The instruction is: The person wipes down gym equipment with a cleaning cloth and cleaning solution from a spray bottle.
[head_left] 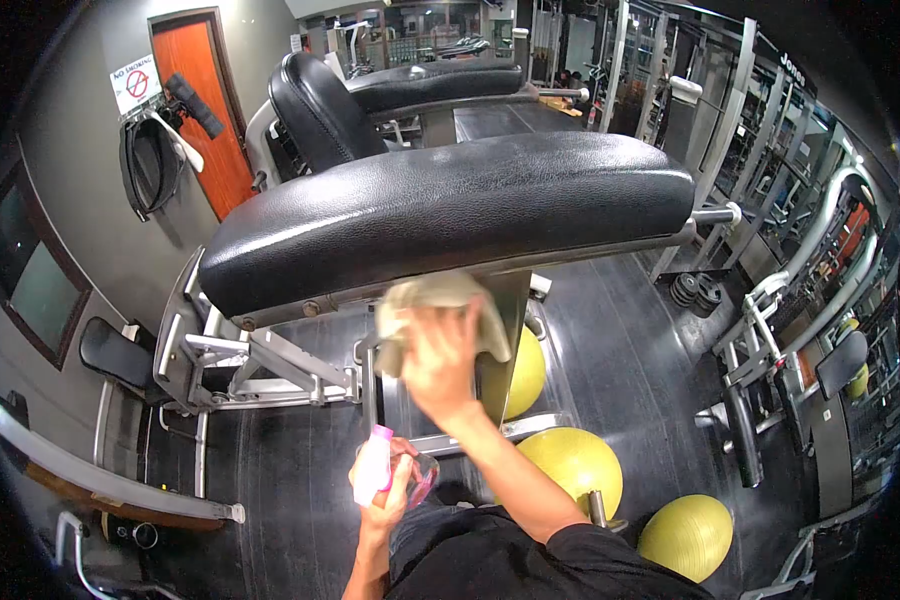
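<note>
Your left hand [388, 492] grips a spray bottle [374, 466] near your lap. Farther out, your right hand [440, 362] presses a cloth [422, 300] against the metal frame just under the black padded bench [450, 215].

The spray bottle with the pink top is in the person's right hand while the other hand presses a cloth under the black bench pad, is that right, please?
Not quite: the spray bottle with the pink top is in the left hand, as the head view shows. It is the right hand that presses the cloth under the black bench pad.
</note>
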The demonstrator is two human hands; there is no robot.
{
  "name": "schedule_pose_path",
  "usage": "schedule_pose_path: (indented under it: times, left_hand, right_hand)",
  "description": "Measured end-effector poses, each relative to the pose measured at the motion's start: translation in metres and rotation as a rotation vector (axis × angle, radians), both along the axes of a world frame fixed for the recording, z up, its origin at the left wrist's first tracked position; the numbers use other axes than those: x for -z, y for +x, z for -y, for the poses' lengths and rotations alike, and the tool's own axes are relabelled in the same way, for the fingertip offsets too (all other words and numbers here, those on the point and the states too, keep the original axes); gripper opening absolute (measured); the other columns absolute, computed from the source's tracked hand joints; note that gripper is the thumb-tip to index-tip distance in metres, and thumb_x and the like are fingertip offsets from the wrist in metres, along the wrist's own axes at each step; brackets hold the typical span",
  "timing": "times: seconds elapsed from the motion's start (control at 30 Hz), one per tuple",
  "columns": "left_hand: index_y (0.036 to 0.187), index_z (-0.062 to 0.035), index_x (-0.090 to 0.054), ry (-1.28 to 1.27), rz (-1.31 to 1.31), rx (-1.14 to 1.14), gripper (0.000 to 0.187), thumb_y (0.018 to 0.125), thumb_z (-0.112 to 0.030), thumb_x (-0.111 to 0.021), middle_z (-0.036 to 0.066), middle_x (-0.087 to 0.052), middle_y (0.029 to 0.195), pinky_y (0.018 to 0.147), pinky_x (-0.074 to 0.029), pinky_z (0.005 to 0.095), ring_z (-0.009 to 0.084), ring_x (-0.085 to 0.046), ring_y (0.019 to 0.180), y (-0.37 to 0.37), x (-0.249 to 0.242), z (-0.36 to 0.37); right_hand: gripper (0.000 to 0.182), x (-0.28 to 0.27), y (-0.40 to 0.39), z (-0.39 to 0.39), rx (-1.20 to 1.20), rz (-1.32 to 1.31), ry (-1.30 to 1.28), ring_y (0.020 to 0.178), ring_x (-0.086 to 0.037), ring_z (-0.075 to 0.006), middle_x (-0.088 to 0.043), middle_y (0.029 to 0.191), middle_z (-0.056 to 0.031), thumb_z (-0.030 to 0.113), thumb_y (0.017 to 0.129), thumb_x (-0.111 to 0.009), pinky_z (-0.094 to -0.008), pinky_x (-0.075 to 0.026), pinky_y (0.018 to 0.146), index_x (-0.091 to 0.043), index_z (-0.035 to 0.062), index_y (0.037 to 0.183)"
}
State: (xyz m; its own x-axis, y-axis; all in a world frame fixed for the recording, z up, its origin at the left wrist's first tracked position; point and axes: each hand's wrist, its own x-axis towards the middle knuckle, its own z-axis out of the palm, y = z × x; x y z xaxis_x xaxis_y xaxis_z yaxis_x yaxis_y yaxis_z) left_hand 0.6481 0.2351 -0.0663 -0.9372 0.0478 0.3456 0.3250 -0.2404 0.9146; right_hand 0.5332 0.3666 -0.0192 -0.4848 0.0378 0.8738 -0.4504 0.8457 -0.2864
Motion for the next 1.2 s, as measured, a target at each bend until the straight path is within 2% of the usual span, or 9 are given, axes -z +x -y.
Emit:
schedule_pose_path:
  times: [0.1, 0.3, 0.37, 0.5, 0.63, 0.83, 1.0, 1.17, 1.2]
  left_hand:
    - [0.096, 0.0034, -0.052, -0.041, -0.057, -0.019, 0.013, 0.085, 0.009, -0.053, 0.014, -0.060, 0.086, 0.056, -0.049, 0.0255, 0.0132, -0.058, 0.061, 0.001, 0.003, 0.001]
    - [0.105, -0.0010, -0.044, -0.101, -0.060, 0.011, 0.013, 0.093, -0.004, -0.046, 0.014, -0.055, 0.090, 0.061, -0.048, 0.0297, 0.0164, -0.056, 0.063, 0.004, -0.004, 0.002]
    - [0.095, 0.0025, -0.052, 0.026, -0.023, -0.052, 0.012, 0.085, 0.007, -0.053, 0.014, -0.060, 0.084, 0.056, -0.048, 0.0260, 0.0140, -0.058, 0.059, 0.004, -0.007, -0.003]
    - [0.104, -0.0012, -0.044, -0.145, -0.087, -0.010, 0.012, 0.092, -0.004, -0.047, 0.014, -0.055, 0.090, 0.060, -0.048, 0.0290, 0.0171, -0.057, 0.064, 0.003, -0.003, 0.001]
    - [0.098, 0.0009, -0.048, -0.027, -0.050, -0.046, 0.011, 0.088, 0.002, -0.051, 0.014, -0.058, 0.087, 0.056, -0.048, 0.0275, 0.0157, -0.058, 0.062, 0.003, -0.007, -0.006]
    - [0.096, 0.0030, -0.052, 0.042, -0.031, -0.049, 0.013, 0.084, 0.009, -0.054, 0.013, -0.060, 0.084, 0.054, -0.049, 0.0257, 0.0132, -0.059, 0.060, 0.002, -0.002, -0.009]
    - [0.097, 0.0028, -0.052, 0.066, -0.014, 0.033, 0.015, 0.084, 0.010, -0.055, 0.013, -0.061, 0.086, 0.055, -0.049, 0.0252, 0.0121, -0.059, 0.061, 0.002, 0.001, -0.016]
    - [0.097, 0.0025, -0.052, 0.003, -0.030, 0.039, 0.015, 0.084, 0.010, -0.055, 0.013, -0.062, 0.086, 0.056, -0.049, 0.0250, 0.0114, -0.059, 0.060, 0.002, 0.005, -0.019]
    - [0.097, 0.0025, -0.053, -0.007, -0.032, 0.030, 0.015, 0.084, 0.009, -0.056, 0.013, -0.062, 0.086, 0.056, -0.049, 0.0249, 0.0113, -0.059, 0.060, 0.002, 0.004, -0.019]
  right_hand:
    - [0.058, -0.008, 0.006, 0.029, -0.198, 0.071, 0.107, 0.105, -0.054, -0.0356, -0.061, 0.105, -0.0119, 0.004, 0.075, -0.055, -0.0583, -0.021, 0.110, -0.050, 0.0082, 0.132]
    - [0.056, -0.023, 0.011, 0.027, -0.229, -0.150, 0.099, 0.105, -0.050, -0.0358, -0.054, 0.114, -0.0079, 0.016, 0.075, -0.057, -0.0580, -0.032, 0.102, -0.053, 0.0120, 0.131]
    - [0.055, -0.042, 0.004, 0.031, -0.195, -0.173, 0.235, 0.100, -0.051, -0.0336, -0.054, 0.108, -0.0078, 0.021, 0.077, -0.057, -0.0567, -0.034, 0.100, -0.053, 0.0151, 0.131]
    - [0.054, -0.054, -0.019, 0.036, -0.030, -0.238, 0.329, 0.081, -0.054, -0.0204, -0.058, 0.098, -0.0005, 0.021, 0.081, -0.051, -0.0482, -0.037, 0.098, -0.049, 0.0171, 0.135]
    - [0.058, -0.047, -0.009, 0.005, 0.048, -0.099, 0.333, 0.105, -0.054, -0.0216, -0.059, 0.104, -0.0001, 0.018, 0.077, -0.054, -0.0499, -0.031, 0.103, -0.049, 0.0195, 0.135]
    - [0.063, -0.023, -0.008, -0.094, 0.307, -0.238, 0.025, 0.127, -0.037, -0.0384, -0.048, 0.128, -0.0181, 0.015, 0.076, -0.058, -0.0623, -0.008, 0.110, -0.044, 0.0103, 0.137]
    - [0.038, -0.052, 0.002, -0.161, 0.395, -0.277, -0.269, 0.132, -0.028, -0.0459, -0.036, 0.139, -0.0281, 0.019, 0.092, -0.050, -0.0543, -0.013, 0.112, -0.051, -0.0014, 0.124]
    - [0.046, -0.018, -0.017, -0.106, 0.282, -0.265, -0.253, 0.123, -0.040, -0.0460, -0.047, 0.127, -0.0290, 0.016, 0.085, -0.054, -0.0533, -0.021, 0.109, -0.049, -0.0039, 0.126]
    - [0.050, -0.021, -0.011, -0.084, 0.078, -0.232, -0.244, 0.117, -0.045, -0.0453, -0.051, 0.120, -0.0279, 0.016, 0.082, -0.056, -0.0544, -0.023, 0.108, -0.048, -0.0020, 0.128]
